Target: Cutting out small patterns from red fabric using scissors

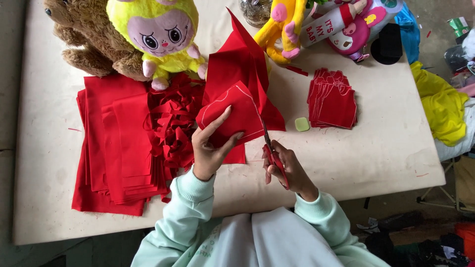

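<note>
My left hand (210,148) holds up a piece of red fabric (242,84) marked with a white outline, thumb on top and fingers underneath. In my right hand (289,168) are red-handled scissors (271,148), their blades at the fabric's right edge along the white line. Both hands hover over a beige table (376,148), just above its near edge. Pale mint sleeves cover both arms.
A stack of red fabric sheets (116,143) lies at left beside a heap of red scraps (173,123). A pile of cut red shapes (332,99) and a small green block (302,124) lie at right. Plush toys (158,34) line the far edge. Yellow cloth (440,104) hangs off the table's right.
</note>
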